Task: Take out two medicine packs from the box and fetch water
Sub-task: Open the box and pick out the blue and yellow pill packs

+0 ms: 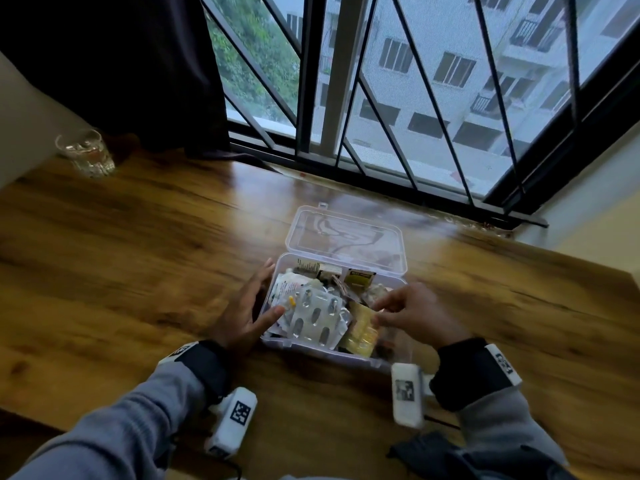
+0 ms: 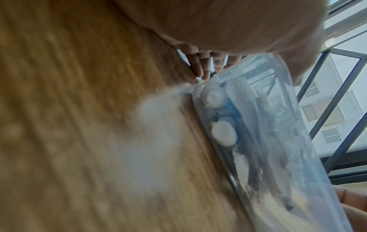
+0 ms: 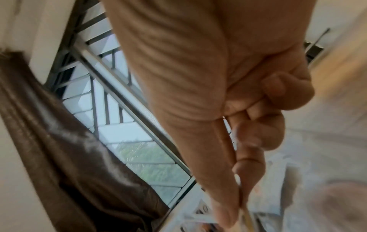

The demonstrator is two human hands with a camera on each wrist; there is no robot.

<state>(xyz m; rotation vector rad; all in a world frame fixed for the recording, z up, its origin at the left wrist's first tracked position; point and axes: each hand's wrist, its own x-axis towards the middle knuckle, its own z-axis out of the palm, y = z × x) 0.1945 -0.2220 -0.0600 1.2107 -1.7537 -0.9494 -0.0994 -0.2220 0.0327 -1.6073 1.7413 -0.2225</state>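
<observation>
A clear plastic box [image 1: 394, 362] stands on the wooden table [image 1: 138, 254], its lid [image 1: 346, 237] swung back flat behind it. It is heaped with medicine packs: a silver blister pack [image 1: 315, 320] on top at the left and a gold blister pack [image 1: 362, 330] at the right. My left hand [image 1: 254, 292] rests with straight fingers [image 2: 200, 66] against the box's left wall [image 2: 258, 133], thumb on the rim. My right hand [image 1: 377, 312] pinches the gold pack's top edge between thumb and fingers [image 3: 248, 164]. A glass of water [image 1: 85, 154] stands far left.
A dark curtain [image 1: 121, 64] hangs behind the glass. A barred window [image 1: 415, 98] runs along the table's far edge. A dark cloth [image 1: 433, 452] lies at the near edge by my right sleeve. Bare wood spreads left of the box.
</observation>
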